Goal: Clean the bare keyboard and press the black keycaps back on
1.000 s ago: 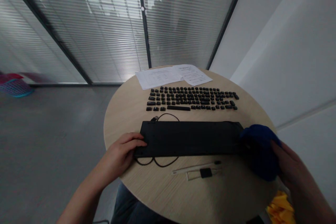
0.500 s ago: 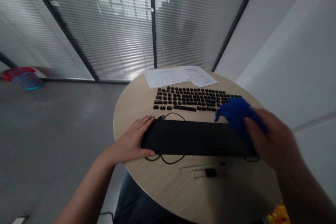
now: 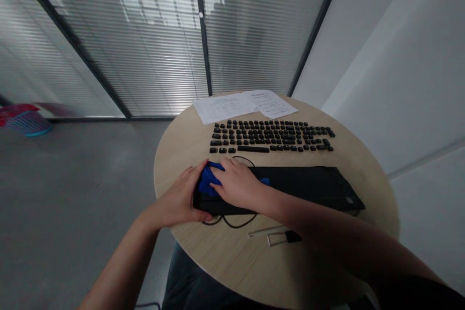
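Note:
A black keyboard body lies across the round table, its plain flat side up. My left hand grips its left end, thumb on the near edge and fingers on the far edge. My right hand presses a blue cloth onto the left end of the keyboard, close to my left fingers. Part of the cloth shows beyond my right wrist. Black keycaps are laid out in rows behind the keyboard. A thin black cable loops out from under it.
Printed papers lie at the table's far edge. In front of the keyboard are a thin pale stick and a wire keycap puller with a black handle, partly behind my right forearm. A red and blue basket stands on the floor at left.
My right hand has swept the blue cloth from the keyboard's right end to its left end. My left hand keeps its hold. The view has shifted slightly.

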`<action>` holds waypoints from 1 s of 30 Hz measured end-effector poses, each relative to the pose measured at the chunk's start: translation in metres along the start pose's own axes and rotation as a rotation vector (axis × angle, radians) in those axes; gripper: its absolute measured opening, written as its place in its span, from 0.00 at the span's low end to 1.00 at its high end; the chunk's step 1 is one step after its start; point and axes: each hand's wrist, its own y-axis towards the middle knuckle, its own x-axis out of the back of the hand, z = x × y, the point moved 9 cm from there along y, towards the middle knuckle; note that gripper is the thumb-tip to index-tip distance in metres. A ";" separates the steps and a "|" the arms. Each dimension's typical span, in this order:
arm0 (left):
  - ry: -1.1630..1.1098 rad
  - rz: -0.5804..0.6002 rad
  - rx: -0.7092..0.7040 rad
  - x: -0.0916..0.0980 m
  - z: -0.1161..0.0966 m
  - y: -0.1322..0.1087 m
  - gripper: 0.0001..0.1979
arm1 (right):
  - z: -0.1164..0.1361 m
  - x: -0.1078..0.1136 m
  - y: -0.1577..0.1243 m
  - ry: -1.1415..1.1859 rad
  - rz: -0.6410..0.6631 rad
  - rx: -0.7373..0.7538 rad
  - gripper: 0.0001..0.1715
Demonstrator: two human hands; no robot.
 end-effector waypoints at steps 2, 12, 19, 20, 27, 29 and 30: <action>0.012 0.004 0.019 -0.001 0.000 0.000 0.67 | 0.000 0.002 0.003 -0.020 0.001 -0.016 0.21; 0.048 -0.124 -0.056 0.007 0.017 0.006 0.57 | -0.080 0.022 -0.064 -0.126 0.101 -0.270 0.13; 0.251 -0.173 -0.223 0.006 0.015 0.005 0.58 | -0.217 0.054 -0.209 -0.333 0.217 -0.816 0.17; 0.268 -0.176 -0.240 0.006 0.014 0.006 0.58 | -0.226 0.058 -0.224 -0.342 0.224 -0.855 0.17; 0.209 -0.101 -0.135 0.007 0.008 0.005 0.56 | -0.217 0.056 -0.220 -0.330 0.200 -0.783 0.18; 0.144 -0.058 -0.067 0.005 0.005 0.004 0.57 | -0.192 0.045 -0.188 -0.275 0.195 -0.672 0.18; 0.126 -0.046 -0.042 0.005 0.003 0.003 0.59 | -0.173 0.038 -0.169 -0.237 0.196 -0.592 0.18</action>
